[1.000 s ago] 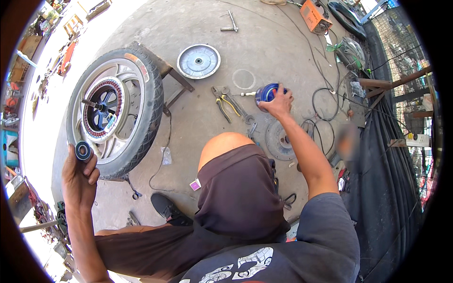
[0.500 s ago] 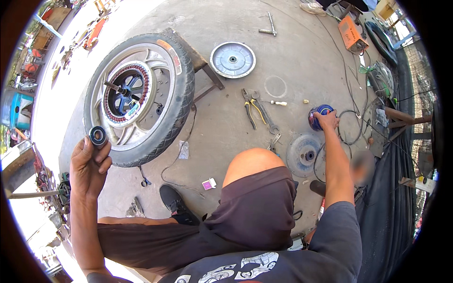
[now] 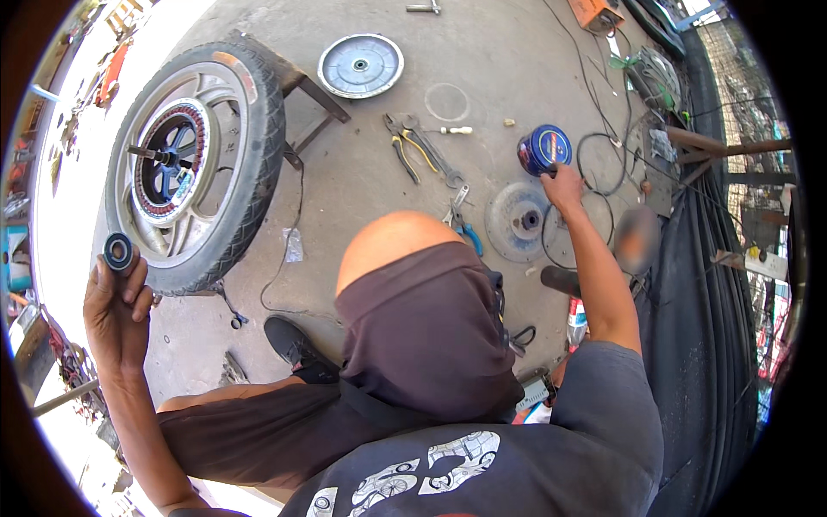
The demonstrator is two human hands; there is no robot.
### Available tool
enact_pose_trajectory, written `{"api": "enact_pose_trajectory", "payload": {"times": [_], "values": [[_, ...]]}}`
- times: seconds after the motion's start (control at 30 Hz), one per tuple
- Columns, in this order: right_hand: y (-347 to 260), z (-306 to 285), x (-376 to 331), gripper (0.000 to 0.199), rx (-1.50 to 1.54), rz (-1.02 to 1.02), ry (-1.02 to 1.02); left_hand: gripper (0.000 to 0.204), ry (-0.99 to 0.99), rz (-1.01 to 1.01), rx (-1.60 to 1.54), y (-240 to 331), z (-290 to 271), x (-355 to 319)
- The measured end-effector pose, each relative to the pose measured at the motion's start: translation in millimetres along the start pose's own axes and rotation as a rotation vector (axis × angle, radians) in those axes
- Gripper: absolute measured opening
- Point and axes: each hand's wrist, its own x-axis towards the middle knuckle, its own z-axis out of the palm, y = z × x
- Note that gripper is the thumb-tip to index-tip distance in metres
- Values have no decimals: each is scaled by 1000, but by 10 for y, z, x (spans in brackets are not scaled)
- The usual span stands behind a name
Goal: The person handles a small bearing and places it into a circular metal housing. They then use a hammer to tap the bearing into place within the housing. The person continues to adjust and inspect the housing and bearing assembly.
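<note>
Raised at the left, my left hand [image 3: 118, 302] pinches a ball bearing [image 3: 119, 251] between thumb and fingers, its round face showing. My right hand [image 3: 564, 188] reaches out at the right with curled fingers at the near side of a round blue tin [image 3: 544, 148]. The tin's lid is in sight, though my fingertips are partly hidden against it. Beside my left hand stands a spoked motor wheel [image 3: 177, 234] with a black tyre, its ring of copper windings and axle exposed. Just nearer than the tin lies a grey round cover plate [image 3: 515, 226] on the floor.
A silver disc cover [image 3: 360, 65] lies far ahead beside a low wooden stand [image 3: 314, 96]. Yellow-handled pliers [image 3: 403, 148], a wrench [image 3: 435, 159] and a screwdriver [image 3: 457, 130] are on the floor in the middle. Loose cables [image 3: 594, 177] loop at the right, near a black sheet [image 3: 680, 362].
The view has shifted, so floor things appear farther left and higher. My right hand has gone from over the tin's top to its near side, uncovering the lid. My left hand keeps the bearing.
</note>
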Motion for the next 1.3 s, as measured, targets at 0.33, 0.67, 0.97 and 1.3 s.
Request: {"api": "enact_pose_trajectory", "payload": {"times": [0.33,0.67,0.97,1.3], "values": [[-109,366,-810,61,-288,6,-185,31,-80,24,-24,25,-38,-106],[-96,260,-761,31,-103,-120,-72,32,-82,54,-5,37,-188,-278],[266,-131,-752,40,1532,176,-441,34,-129,66,24,38,-238,-249],[284,-35,-716,48,1893,100,-502,33,-88,66,21,28,-221,-256]]}}
